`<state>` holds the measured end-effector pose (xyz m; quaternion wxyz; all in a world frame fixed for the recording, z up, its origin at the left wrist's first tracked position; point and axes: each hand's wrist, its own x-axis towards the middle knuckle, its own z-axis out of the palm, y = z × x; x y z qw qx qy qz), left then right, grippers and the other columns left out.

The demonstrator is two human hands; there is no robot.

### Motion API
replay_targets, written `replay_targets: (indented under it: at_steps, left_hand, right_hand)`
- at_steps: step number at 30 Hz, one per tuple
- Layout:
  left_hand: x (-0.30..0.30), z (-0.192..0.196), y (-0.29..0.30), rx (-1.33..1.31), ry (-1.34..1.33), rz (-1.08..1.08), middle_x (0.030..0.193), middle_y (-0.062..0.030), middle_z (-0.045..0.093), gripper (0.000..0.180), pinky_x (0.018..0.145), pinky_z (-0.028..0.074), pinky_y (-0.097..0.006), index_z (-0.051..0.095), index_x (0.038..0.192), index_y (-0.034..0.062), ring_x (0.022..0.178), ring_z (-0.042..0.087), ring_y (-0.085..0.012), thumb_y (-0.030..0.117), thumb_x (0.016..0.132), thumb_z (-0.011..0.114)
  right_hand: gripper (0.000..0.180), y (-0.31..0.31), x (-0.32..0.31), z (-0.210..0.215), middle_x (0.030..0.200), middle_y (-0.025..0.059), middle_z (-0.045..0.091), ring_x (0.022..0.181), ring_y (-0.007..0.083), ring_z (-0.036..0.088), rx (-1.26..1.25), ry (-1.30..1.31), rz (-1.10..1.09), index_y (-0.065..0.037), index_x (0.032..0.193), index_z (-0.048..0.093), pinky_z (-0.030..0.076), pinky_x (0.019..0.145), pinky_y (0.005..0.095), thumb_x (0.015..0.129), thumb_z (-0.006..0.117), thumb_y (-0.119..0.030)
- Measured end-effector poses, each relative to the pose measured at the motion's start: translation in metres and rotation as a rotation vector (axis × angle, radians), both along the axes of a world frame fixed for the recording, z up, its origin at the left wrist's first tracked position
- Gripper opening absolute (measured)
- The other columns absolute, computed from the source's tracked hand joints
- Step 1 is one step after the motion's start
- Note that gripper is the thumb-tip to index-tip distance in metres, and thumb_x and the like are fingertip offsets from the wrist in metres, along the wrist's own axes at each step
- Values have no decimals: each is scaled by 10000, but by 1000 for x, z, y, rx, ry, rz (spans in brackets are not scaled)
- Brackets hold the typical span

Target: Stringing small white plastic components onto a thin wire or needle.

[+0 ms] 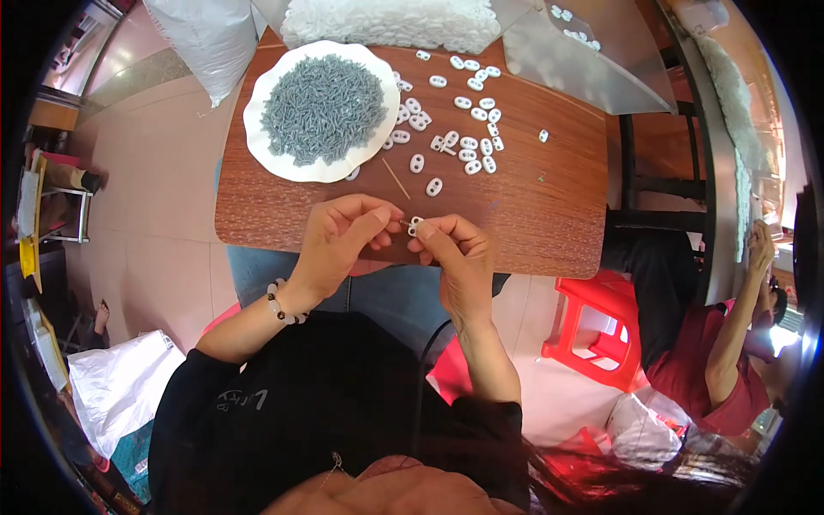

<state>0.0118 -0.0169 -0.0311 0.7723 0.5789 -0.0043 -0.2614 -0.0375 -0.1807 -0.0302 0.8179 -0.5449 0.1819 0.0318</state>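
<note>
Near the table's front edge, my right hand [462, 251] pinches a small white oval plastic piece with two holes [415, 227] between thumb and fingers. Close against its left side, my left hand [350, 230] is closed in a pinch, and a thin, dark sliver shows at its fingertips, too small to name. Just beyond my hands a thin wooden stick [396, 178] lies on the table. More white two-hole pieces [434, 186] are scattered past it. At the left, a white wavy-rimmed plate [257, 142] holds a heap of small grey screw-like pieces [324, 107].
The brown wooden table [549, 197] carries a large mass of white pieces [390, 21] at its far edge, beside a pale sloping panel [575, 64]. A white sack [206, 47] stands beyond its left side. Right are a red stool [592, 330] and another person [721, 369].
</note>
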Motion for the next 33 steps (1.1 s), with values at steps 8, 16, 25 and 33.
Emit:
replay_targets:
  at_steps: [8, 16, 25, 33]
  left_hand:
    - [54, 19, -25, 761, -1096, -38, 905, -105, 560, 139, 652, 474, -350, 615, 903, 40, 776, 577, -288, 36, 765, 621]
    - [105, 12, -57, 1050, -1221, -217, 873, -97, 562, 106, 733, 484, -406, 608, 892, 74, 893, 557, -311, 73, 786, 597]
    - [112, 5, -72, 1022, -1200, -377, 874, -98, 581, 86, 732, 484, -407, 614, 869, 78, 877, 568, -305, 94, 785, 609]
    - [117, -2, -84, 1123, -1272, -349, 804, -152, 629, 97, 689, 494, -420, 657, 765, 49, 814, 613, -334, 143, 753, 639]
  right_hand:
    - [87, -28, -6, -8, 728, 48, 632, 614, 73, 529, 13, -78, -190, -17, 853, 639, 408, 586, 193, 866, 629, -102]
    - [101, -43, -3, -14, 748, 59, 627, 644, 92, 542, 110, -126, -228, 3, 880, 624, 427, 612, 209, 880, 604, -96]
    - [99, -50, 2, -16, 771, 47, 616, 680, 105, 564, 152, -127, -229, 4, 885, 616, 439, 634, 229, 884, 604, -95]
    - [106, -41, 3, -15, 788, 50, 612, 700, 113, 568, 85, -118, -215, 5, 923, 614, 445, 635, 234, 879, 614, -91]
